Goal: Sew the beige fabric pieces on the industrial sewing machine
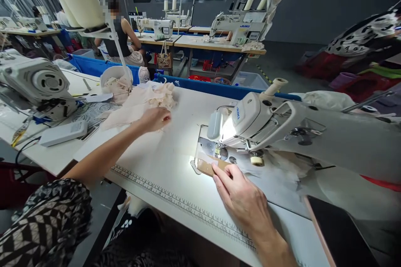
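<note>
My right hand (241, 190) rests on the machine bed just in front of the presser foot (218, 150). Its fingertips are pressed together on the end of a small whitish fabric piece (209, 159), which lies over a tan plate (205, 168). The sewing machine (250, 117) reaches in from the right, its lamp lighting the needle area. Farther left, my left hand (156, 119) is closed above the tabletop, beside a heap of pale pink fabric pieces (138, 102). Whatever its curled fingers may hold is hidden.
A printed ruler (181, 208) runs along the table's front edge. A phone (338, 229) lies at the lower right. At left are another machine head (40, 83), a white box (64, 133) and a fabric-filled tub (115, 77). A co-worker (120, 35) sits beyond.
</note>
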`<state>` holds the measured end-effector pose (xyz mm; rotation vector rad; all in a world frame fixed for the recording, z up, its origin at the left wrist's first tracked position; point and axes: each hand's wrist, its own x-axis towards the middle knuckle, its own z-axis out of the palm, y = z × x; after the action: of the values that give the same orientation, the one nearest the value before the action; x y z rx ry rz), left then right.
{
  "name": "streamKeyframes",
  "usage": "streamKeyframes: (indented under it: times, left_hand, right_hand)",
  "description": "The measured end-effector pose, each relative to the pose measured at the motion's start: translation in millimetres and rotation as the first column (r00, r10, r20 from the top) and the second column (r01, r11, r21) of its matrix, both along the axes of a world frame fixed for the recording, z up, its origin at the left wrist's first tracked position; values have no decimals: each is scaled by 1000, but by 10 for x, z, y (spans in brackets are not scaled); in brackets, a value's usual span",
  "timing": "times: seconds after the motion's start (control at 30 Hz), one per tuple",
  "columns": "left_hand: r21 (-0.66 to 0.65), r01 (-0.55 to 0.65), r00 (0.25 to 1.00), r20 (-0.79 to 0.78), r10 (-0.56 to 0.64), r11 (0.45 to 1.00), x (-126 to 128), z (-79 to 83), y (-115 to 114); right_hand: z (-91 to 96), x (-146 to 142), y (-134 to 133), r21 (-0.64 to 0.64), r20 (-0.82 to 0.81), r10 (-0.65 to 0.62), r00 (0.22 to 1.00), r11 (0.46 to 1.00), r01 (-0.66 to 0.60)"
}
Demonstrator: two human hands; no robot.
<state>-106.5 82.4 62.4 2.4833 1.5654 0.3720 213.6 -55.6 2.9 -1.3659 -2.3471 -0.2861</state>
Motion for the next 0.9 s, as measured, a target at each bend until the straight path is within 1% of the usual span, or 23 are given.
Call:
streamKeyframes:
  times: [0.03,0.1,0.2,0.27,0.37,0.47,0.57,0.63,0.67,0.7,0.8,0.9]
  left_hand:
    - [32,-18,999,-35,19,999,-102,12,61]
    - [48,-33,994,-104,38,998,-233,-4,146]
    - [47,-50,985,-166,57,998,-275,-98,182]
    - [58,-73,984,-158,81,996,-268,-159,175]
    - [60,-99,992,-69,103,993,-303,-184,173]
    - [36,-78,994,83,75,996,-408,-141,184]
    - [-72,-67,969,232,82,995,-526,-91,184]
    - [-154,-65,953,283,107,986,-584,-72,177]
    - [-161,-61,952,287,105,985,-602,-68,173]
    - [-139,-50,957,277,88,989,-612,-67,170]
    - [-14,12,981,192,-9,1000,-584,-79,167]
    - [33,67,995,70,-69,997,-493,-98,178]
  right_hand:
    - [-1,-3,2,-7,-7,-5,1000,1000,5]
    - [0,-10,5,-9,-16,-9,1000,1000,9]
    - [10,-17,7,-7,-13,-7,1000,1000,7]
    - [14,-20,7,-9,-6,-6,1000,1000,6]
    - [6,-21,6,10,-5,-9,1000,1000,9]
    - [-8,-18,6,14,-12,-12,1000,1000,12]
    - [-9,-15,5,-10,-9,-14,1000,1000,14]
    - [-3,-15,3,-17,-8,-17,1000,1000,16]
    - [0,-16,2,-17,-10,-20,1000,1000,19]
    - [3,-17,0,-19,-12,-22,1000,1000,22]
    - [6,-20,-4,-33,-17,-31,999,999,31]
    - [3,-20,-6,-38,-17,-31,999,999,30]
